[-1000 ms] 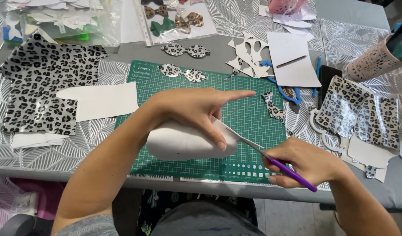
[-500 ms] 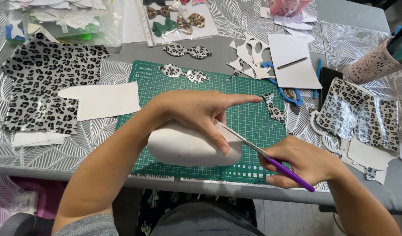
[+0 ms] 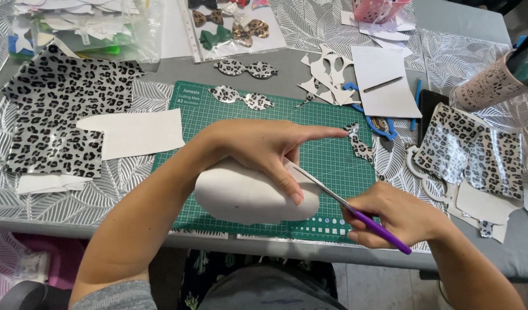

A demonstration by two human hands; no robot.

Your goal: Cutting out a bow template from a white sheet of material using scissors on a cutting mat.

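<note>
- The white sheet (image 3: pixel 247 198) lies curled, pale side up, on the near part of the green cutting mat (image 3: pixel 333 161), under the left hand (image 3: pixel 264 149) and just left of the right hand (image 3: pixel 390 215).
- The left hand is clamped on the sheet: thumb pressed onto its top, fingers wrapped behind its far edge, index finger pointing out straight toward the right.
- The right hand is closed around the purple handles of the scissors (image 3: pixel 344 201); the blades run up and left, their tips hidden under the left palm, so how far they gape cannot be told.
- To cut well, I judge the left hand should turn the sheet into the blades rather than swing the scissors, and keep the thumb clear of the blade line, which passes close by it.
- Long, steady closes would likely give a smoother edge than short snips.
- Beyond the left fingertip lies a small leopard scrap (image 3: pixel 358 143); farther off are leopard bow pieces (image 3: pixel 241 97).
- Left of the forearm sit a plain white sheet (image 3: pixel 132 133) and leopard fabric (image 3: pixel 63 115).
</note>
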